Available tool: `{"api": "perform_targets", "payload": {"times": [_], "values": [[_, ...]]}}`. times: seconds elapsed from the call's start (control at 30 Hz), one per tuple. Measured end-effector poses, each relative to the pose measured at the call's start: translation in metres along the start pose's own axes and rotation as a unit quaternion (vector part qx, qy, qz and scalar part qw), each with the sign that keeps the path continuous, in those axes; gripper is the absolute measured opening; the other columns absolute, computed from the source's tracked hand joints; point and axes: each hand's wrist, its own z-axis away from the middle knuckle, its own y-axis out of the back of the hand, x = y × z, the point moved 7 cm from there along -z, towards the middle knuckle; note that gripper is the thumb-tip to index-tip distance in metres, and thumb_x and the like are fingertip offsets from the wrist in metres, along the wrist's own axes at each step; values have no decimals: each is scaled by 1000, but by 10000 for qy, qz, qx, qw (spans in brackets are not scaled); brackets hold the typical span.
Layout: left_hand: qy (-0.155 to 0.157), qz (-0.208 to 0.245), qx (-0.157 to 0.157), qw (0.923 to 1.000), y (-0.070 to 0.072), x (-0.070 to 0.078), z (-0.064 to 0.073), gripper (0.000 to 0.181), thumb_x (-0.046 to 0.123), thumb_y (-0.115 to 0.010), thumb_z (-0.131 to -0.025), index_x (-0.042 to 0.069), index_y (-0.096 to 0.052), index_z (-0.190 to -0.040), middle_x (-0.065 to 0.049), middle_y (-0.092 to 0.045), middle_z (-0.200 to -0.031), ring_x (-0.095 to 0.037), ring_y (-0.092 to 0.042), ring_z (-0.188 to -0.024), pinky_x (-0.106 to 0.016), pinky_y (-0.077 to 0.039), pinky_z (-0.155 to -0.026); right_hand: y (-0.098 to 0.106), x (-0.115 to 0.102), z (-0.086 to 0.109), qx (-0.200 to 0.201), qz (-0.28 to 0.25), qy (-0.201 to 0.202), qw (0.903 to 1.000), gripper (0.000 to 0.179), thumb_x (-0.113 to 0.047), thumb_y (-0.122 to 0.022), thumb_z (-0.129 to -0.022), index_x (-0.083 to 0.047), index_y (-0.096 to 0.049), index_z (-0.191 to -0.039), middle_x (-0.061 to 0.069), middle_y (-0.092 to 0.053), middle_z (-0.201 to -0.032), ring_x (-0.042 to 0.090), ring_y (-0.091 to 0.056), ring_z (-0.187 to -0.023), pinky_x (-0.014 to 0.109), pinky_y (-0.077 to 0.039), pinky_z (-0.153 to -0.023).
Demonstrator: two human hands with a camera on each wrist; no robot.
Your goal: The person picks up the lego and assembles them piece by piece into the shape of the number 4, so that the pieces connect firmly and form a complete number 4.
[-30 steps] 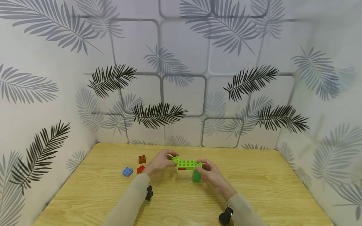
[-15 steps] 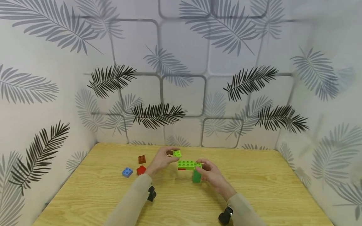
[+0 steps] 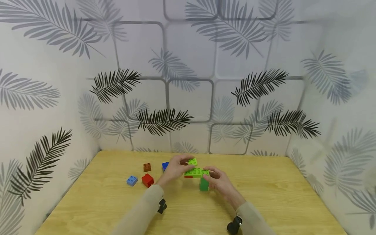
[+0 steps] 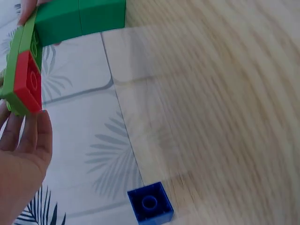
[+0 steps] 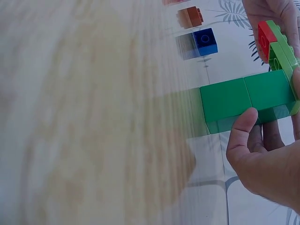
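Note:
My left hand (image 3: 177,167) pinches a small lime-green toy brick (image 3: 192,161) just above the left part of a long lime-green brick (image 3: 196,172). Whether the two touch, I cannot tell. A red brick (image 4: 28,82) sits under the free left end of the long one. Its right end rests on a column of two darker green bricks (image 5: 246,96), which stands on the table. Around the top of this column my right hand (image 3: 220,182) keeps a grip, thumb on the near side. In the left wrist view the small lime brick is mostly hidden.
Left of the hands lie a red brick (image 3: 148,180), a light blue brick (image 3: 132,180) and a brown brick (image 3: 147,167). A dark blue brick (image 3: 165,165) lies close behind the left forearm. A leaf-patterned wall covering (image 3: 191,98) rises behind the wooden table (image 3: 264,195).
My left hand has carried the small lime brick rightward, from beside the long brick's left end to above it. The dark blue brick has come into sight. My right hand stays put.

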Motion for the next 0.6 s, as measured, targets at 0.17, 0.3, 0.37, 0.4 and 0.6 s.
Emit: {"api": "perform_targets", "payload": {"times": [0.17, 0.3, 0.37, 0.4, 0.6], "values": [[-180, -209, 38, 9996, -11, 8, 3, 36, 21, -73, -90, 15, -68, -124, -5, -69, -117, -22, -65, -98, -28, -57, -75, -1, 1, 1, -12, -60, 27, 10000, 50, -28, -68, -94, -10, -53, -138, 15, -58, -135, 16, -58, -93, 35, -49, -77], [-344, -505, 78, 9981, -15, 14, 2, 35, 19, -71, -91, 16, -67, -126, -4, -69, -117, -19, -67, -97, -28, -57, -74, 1, 1, 1, 12, -42, 21, 10000, 49, -28, -68, -93, -12, -55, -137, 15, -57, -136, 15, -59, -95, 34, -50, -78], [-438, -615, 66, 9971, -17, 16, 2, 36, 18, -70, -92, 15, -66, -128, -4, -69, -119, -21, -67, -101, -30, -58, -79, 2, 1, 1, 14, -57, 21, 10000, 49, -28, -68, -93, -12, -55, -137, 14, -57, -135, 15, -59, -96, 34, -50, -78], [-470, -655, 50, 9967, -18, 17, 1, 37, 17, -70, -92, 14, -66, -129, -4, -69, -121, -21, -67, -104, -31, -58, -82, 2, 1, 1, 24, -69, 15, 10000, 48, -27, -68, -93, -12, -55, -137, 14, -57, -135, 15, -59, -96, 33, -50, -78], [-607, -682, -185, 9956, -27, 19, 1, 37, 18, -71, -92, 8, -66, -127, -6, -70, -119, -20, -68, -102, -25, -57, -80, 4, 5, -1, 40, -148, -106, 9998, 51, -24, -71, -91, -11, -56, -138, 13, -58, -134, 13, -61, -98, 32, -52, -81]]}}
